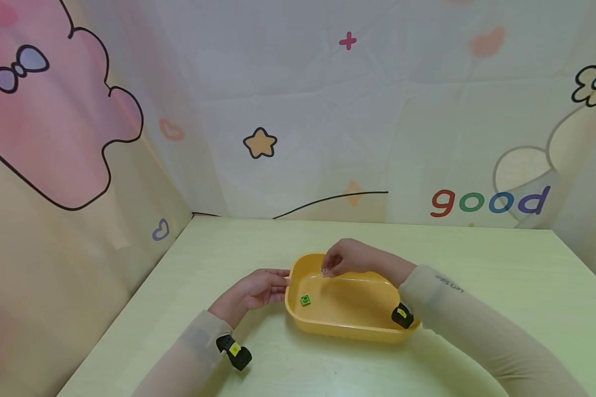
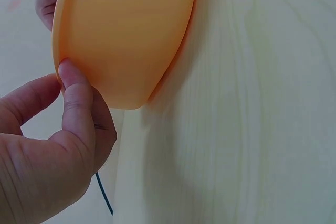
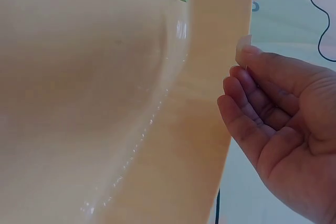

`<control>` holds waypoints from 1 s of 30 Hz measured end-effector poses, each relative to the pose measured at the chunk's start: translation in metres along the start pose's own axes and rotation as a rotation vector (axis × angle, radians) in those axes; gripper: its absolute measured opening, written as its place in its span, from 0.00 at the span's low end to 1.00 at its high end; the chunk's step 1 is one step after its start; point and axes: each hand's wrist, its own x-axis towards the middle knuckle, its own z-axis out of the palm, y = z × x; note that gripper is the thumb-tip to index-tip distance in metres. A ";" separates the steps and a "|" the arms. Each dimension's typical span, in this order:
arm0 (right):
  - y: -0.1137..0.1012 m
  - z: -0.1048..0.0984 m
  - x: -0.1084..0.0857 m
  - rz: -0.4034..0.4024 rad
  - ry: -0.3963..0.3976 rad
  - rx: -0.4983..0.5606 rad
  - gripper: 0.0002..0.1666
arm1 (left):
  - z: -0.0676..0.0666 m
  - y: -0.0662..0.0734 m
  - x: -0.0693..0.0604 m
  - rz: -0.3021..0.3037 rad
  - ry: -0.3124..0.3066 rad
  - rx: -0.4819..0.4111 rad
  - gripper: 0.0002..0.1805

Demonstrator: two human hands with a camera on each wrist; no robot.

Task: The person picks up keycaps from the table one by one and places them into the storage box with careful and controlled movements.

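At the yellow tub, the left hand pinches its rim, the right hand a translucent piece.

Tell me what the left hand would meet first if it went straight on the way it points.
Most likely the left end of the yellow plastic tub, at once: the left hand pinches its rim there with the fingers.

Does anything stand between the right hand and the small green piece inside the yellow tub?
Nothing visible stands between the right hand and the small green piece in the yellow tub, though this hand pinches a small transparent piece.
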 end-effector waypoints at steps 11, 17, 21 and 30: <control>0.002 0.009 0.003 0.029 -0.028 0.036 0.10 | 0.000 0.000 0.001 -0.010 0.008 -0.005 0.24; 0.008 0.016 0.007 0.032 -0.036 0.023 0.09 | 0.000 0.000 0.001 -0.012 0.013 -0.008 0.24; 0.010 0.020 0.009 0.055 -0.043 0.025 0.09 | 0.000 0.000 0.001 -0.009 0.010 -0.011 0.24; 0.012 0.026 0.012 0.071 -0.060 0.027 0.08 | 0.000 0.000 0.000 -0.012 0.013 -0.008 0.25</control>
